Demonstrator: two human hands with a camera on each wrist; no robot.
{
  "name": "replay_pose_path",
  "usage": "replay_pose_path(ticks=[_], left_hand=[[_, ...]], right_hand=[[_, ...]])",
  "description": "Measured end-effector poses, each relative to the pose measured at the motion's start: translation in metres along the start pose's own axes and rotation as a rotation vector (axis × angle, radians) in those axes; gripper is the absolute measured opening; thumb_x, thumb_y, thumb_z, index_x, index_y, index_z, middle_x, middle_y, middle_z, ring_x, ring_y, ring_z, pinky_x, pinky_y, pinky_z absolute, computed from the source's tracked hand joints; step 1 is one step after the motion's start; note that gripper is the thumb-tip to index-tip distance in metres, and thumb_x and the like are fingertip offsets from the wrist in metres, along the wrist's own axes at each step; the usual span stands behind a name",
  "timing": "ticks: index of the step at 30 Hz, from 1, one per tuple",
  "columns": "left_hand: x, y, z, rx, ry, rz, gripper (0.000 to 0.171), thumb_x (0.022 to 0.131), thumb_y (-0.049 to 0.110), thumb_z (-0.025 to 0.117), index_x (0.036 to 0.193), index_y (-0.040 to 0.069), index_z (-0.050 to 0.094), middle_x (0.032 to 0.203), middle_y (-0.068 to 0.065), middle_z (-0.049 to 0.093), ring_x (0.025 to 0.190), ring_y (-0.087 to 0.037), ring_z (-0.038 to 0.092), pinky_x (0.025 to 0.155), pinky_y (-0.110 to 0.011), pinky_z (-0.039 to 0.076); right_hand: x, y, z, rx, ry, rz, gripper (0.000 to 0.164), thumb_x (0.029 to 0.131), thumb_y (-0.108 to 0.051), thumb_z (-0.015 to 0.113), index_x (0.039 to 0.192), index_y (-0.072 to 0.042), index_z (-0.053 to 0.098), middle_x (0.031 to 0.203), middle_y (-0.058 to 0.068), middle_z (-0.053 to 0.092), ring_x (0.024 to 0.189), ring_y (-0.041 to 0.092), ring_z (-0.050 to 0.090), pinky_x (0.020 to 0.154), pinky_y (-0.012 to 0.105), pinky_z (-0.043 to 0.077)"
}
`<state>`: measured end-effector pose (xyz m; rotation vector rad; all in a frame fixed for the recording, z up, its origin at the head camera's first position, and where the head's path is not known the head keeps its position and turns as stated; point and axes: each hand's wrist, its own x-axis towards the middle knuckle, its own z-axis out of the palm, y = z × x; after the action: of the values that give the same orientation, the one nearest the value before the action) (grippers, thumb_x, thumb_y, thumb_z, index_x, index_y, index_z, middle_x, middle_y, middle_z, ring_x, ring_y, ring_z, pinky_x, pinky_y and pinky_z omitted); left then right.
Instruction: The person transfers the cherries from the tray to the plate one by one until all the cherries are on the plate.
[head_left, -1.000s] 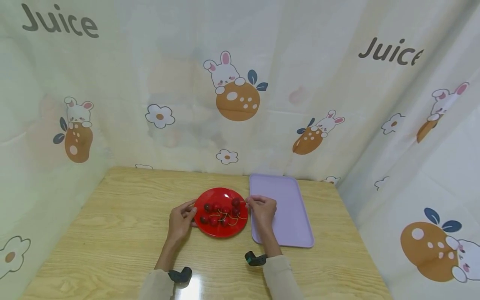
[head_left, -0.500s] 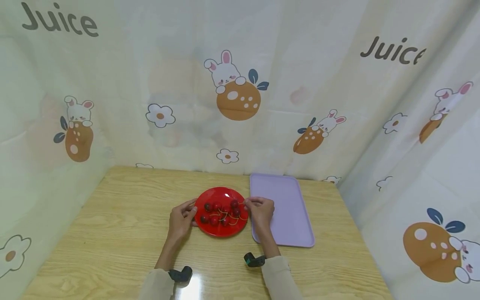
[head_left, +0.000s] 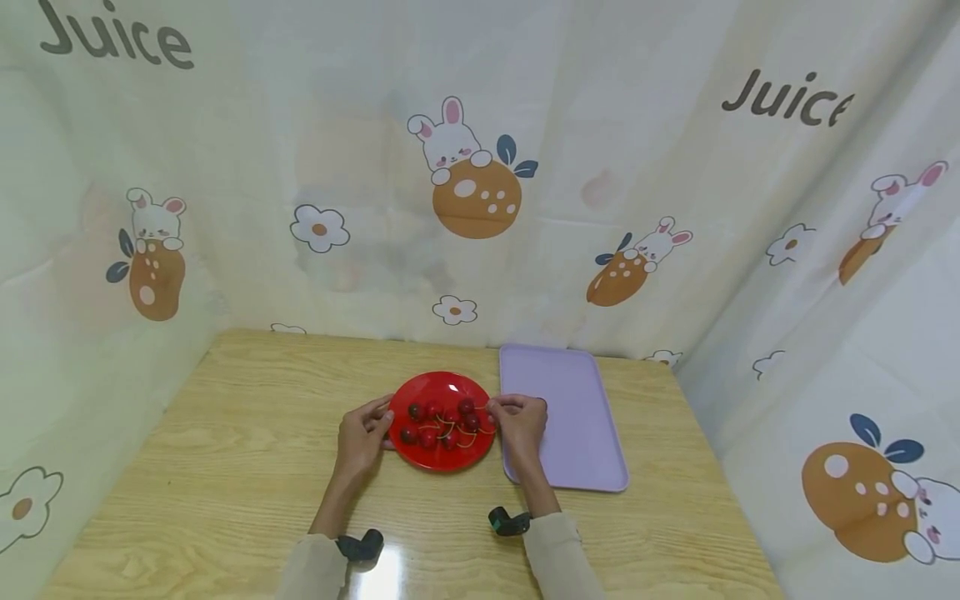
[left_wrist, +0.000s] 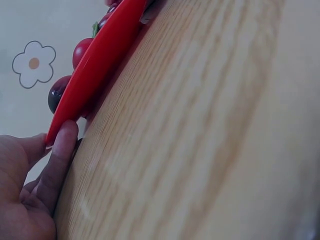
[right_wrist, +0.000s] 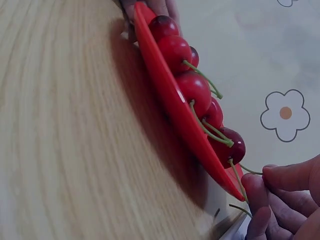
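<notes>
A round red plate [head_left: 442,384] holds several dark red cherries [head_left: 428,438] with green stems. My left hand [head_left: 361,438] grips the plate's left rim, thumb on top and fingers beneath; the left wrist view shows the red rim [left_wrist: 92,75] between them. At the plate's right edge, my right hand [head_left: 523,427] pinches a thin green stem [right_wrist: 252,172] between thumb and index finger. That stem leads to a dark cherry [head_left: 466,406] near the right rim. In the right wrist view the nearest cherry [right_wrist: 233,145] sits low against the plate, and the plate's edge is slightly above the table.
A flat lilac tray [head_left: 577,433] lies right of the plate, partly behind my right hand and wrist. The wooden table [head_left: 262,433] runs back to a curtain [head_left: 360,150] printed with rabbits and fruit. Black wrist devices [head_left: 360,546] sit at both sleeves.
My right hand has shifted slightly left, toward the plate, and the cherry on its stem has moved a little left with it. My left hand keeps its hold on the rim.
</notes>
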<state>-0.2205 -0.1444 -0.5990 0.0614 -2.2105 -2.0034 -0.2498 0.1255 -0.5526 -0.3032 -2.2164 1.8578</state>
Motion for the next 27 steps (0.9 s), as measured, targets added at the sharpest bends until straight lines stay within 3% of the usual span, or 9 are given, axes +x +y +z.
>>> replay_pose_path(ticks=[10, 14, 27], left_hand=[[0.0, -0.0002, 0.0004, 0.002, 0.008, -0.011, 0.038, 0.106, -0.002, 0.067, 0.144, 0.001, 0.07, 0.119, -0.031, 0.075, 0.072, -0.012, 0.075, 0.058, -0.03, 0.069], [0.0007, 0.0003, 0.0009, -0.002, 0.004, -0.015, 0.038, 0.106, -0.002, 0.066, 0.144, 0.002, 0.07, 0.119, -0.031, 0.075, 0.073, -0.013, 0.076, 0.059, -0.03, 0.07], [0.0004, 0.0004, 0.0004, -0.005, 0.004, -0.017, 0.038, 0.106, -0.002, 0.066, 0.144, 0.0, 0.069, 0.121, -0.031, 0.074, 0.075, -0.008, 0.075, 0.061, -0.029, 0.07]], right_hand=[[-0.0009, 0.0068, -0.0014, -0.245, 0.013, -0.164, 0.004, 0.088, 0.001, 0.086, 0.092, 0.001, 0.085, 0.083, 0.014, 0.083, 0.068, 0.007, 0.07, 0.061, 0.012, 0.056], [-0.0017, 0.0058, -0.0034, -0.29, 0.028, -0.217, 0.004, 0.087, 0.0, 0.087, 0.091, -0.001, 0.087, 0.082, 0.011, 0.082, 0.067, 0.007, 0.067, 0.062, 0.014, 0.054], [-0.0024, 0.0089, -0.0065, -0.365, 0.038, -0.266, 0.004, 0.085, -0.002, 0.09, 0.086, -0.004, 0.088, 0.073, 0.011, 0.078, 0.062, 0.007, 0.058, 0.057, 0.016, 0.047]])
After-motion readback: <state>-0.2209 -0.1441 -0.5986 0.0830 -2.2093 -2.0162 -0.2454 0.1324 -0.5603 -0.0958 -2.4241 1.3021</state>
